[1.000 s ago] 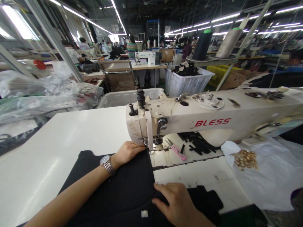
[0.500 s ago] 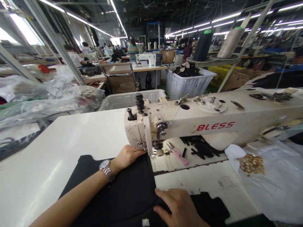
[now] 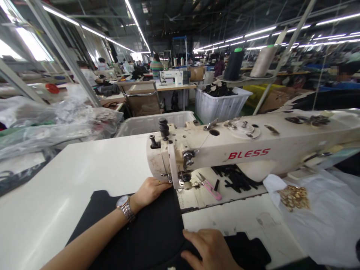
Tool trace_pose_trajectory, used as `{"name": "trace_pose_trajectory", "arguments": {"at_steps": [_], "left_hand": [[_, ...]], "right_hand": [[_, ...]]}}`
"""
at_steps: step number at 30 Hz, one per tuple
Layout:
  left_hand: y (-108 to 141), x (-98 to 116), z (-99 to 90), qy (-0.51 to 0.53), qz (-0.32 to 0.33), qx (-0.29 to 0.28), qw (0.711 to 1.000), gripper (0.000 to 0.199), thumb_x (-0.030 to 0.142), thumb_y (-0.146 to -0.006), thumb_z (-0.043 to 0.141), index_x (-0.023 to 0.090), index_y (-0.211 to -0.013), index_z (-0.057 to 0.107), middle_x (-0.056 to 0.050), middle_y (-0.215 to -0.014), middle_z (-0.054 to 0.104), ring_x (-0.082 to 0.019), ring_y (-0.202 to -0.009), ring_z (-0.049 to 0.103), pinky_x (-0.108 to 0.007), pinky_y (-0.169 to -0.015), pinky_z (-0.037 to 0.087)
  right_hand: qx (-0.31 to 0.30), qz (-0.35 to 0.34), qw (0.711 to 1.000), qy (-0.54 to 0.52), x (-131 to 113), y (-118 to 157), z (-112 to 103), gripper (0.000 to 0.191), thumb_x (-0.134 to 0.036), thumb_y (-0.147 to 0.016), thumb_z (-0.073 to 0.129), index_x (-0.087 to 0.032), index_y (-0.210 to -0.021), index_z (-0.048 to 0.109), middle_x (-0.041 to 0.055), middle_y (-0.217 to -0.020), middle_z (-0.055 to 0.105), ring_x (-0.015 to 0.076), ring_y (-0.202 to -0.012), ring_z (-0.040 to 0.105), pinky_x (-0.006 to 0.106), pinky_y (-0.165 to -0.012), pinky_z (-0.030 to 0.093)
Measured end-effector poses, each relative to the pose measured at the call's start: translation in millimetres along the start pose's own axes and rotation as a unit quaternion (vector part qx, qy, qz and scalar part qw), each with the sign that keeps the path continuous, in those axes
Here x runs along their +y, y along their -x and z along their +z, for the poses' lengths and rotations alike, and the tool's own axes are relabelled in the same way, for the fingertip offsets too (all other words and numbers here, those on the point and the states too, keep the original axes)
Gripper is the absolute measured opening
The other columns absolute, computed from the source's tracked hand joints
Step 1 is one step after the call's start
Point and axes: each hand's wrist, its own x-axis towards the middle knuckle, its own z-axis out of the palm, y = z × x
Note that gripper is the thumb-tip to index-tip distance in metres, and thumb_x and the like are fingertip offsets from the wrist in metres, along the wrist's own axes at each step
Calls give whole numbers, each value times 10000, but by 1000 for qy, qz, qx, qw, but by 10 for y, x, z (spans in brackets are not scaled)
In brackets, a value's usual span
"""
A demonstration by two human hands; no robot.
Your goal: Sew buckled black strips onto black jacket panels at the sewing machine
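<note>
A black fabric panel (image 3: 152,221) lies on the white table, its far end at the needle area of a sewing machine (image 3: 213,153) marked BLESS. My left hand (image 3: 149,193), with a ring and a metal watch, rests on the panel. Its fingers are stretched out close together, tips beside the presser foot, where some detail is hidden. My right hand (image 3: 212,247) is at the panel's right edge, thumb and forefinger spread apart against the fabric; its other fingers are mostly hidden. Pink-handled thread snips (image 3: 210,189) lie under the machine arm.
Black strips (image 3: 236,178) lie behind the snips. Gold-coloured rings (image 3: 294,197) sit on a white plastic bag (image 3: 326,213) at right. Another black piece (image 3: 247,249) lies beside my right hand. A bin (image 3: 222,101) stands beyond the machine; plastic-wrapped goods (image 3: 56,120) are at left.
The view has shifted slightly, so the machine and table appear a little lower and further left. Both hands keep about the same places on the fabric.
</note>
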Motion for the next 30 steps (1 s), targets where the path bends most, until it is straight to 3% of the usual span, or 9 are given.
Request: {"name": "trace_pose_trajectory", "arguments": {"at_steps": [20, 26, 30], "left_hand": [[78, 34, -1, 18, -32, -27, 999, 227, 144, -875, 358, 132, -905, 582, -58, -838, 651, -125, -743, 601, -214, -669, 490], [227, 4, -138, 11, -59, -46, 997, 226, 152, -872, 364, 138, -903, 587, -64, -882, 638, -136, -754, 577, -231, -658, 485], [335, -24, -269, 22, -82, -55, 995, 217, 157, -866, 384, 136, -892, 598, -67, -884, 636, -135, -768, 571, -232, -673, 486]], "right_hand": [[65, -40, 997, 7, 18, 16, 89, 305, -191, -599, 672, -188, -899, 620, 5, -625, 659, 179, -524, 611, 244, -499, 431], [71, 27, 997, 15, -117, -85, 141, 147, -280, -747, 544, -216, -875, 582, -3, -633, 643, 177, -567, 612, 247, -525, 410], [72, 50, 996, 15, -198, -178, 197, 128, -309, -790, 481, -219, -759, 565, -5, -588, 616, 170, -545, 599, 247, -525, 396]]}}
